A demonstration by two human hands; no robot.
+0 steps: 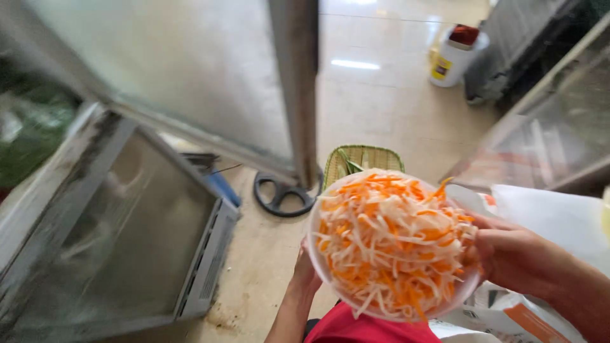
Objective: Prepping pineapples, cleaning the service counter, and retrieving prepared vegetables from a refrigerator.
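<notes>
1. The left hand (305, 273) is cupping the near-left rim of a white bowl (316, 251) from below, its fingers closing under the bowl out of sight.
2. The right hand (508, 254) is gripping the bowl's right rim, with fingers curling over the edge and touching the shredded salad (391, 241).
3. The shredded salad, strips of orange carrot and white radish, is heaping above the bowl's rim, and some strands are hanging over its near edge.
4. The bowl is being held in the air above the tiled floor (381, 108).
5. A woven basket (365, 159) is sitting on the floor just behind the bowl, partly hidden by it.
6. A black round stand (279, 194) is lying left of the bowl, beside a metal post (302, 89).
7. A white bucket (454, 57) is standing well beyond the bowl, further off on the floor.
8. A glass-fronted metal cabinet (127, 235) is lying far left of the bowl.
</notes>
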